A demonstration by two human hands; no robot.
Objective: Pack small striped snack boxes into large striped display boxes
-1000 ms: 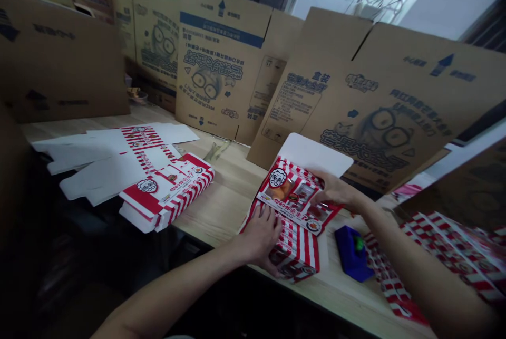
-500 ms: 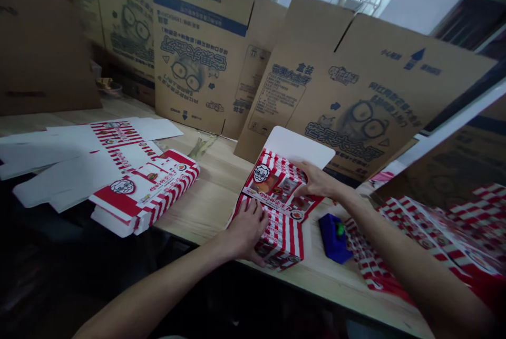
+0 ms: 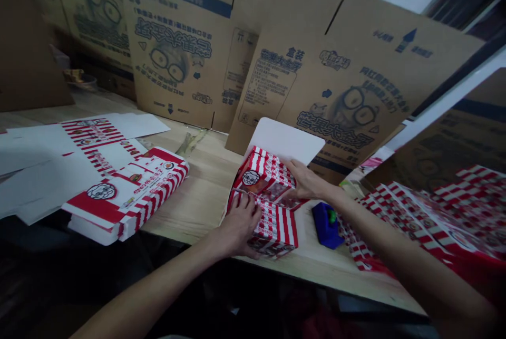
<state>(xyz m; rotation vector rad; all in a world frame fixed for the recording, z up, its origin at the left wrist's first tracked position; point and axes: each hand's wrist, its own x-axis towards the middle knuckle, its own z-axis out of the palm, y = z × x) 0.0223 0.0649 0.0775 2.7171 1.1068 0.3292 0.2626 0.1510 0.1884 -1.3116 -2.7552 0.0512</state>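
Note:
A red-and-white striped carton (image 3: 272, 223) with a cartoon face stands on the wooden table (image 3: 201, 191) in front of me, its white lid flap (image 3: 288, 138) raised at the back. My left hand (image 3: 239, 223) grips the carton's near left side, fingers curled over its edge. My right hand (image 3: 306, 181) presses on the printed top panel (image 3: 263, 175), fingers closed on its right edge as it folds down into the carton.
A stack of flat striped cartons (image 3: 126, 194) lies at the left on white unfolded blanks (image 3: 47, 160). More striped cartons (image 3: 427, 218) are piled at the right. A blue tape dispenser (image 3: 326, 225) sits beside the carton. Big brown shipping boxes (image 3: 336, 75) wall the table's back.
The printed top panel has tipped down from a raised slant towards the carton body, with my right hand following it. The view has dropped and shifted right.

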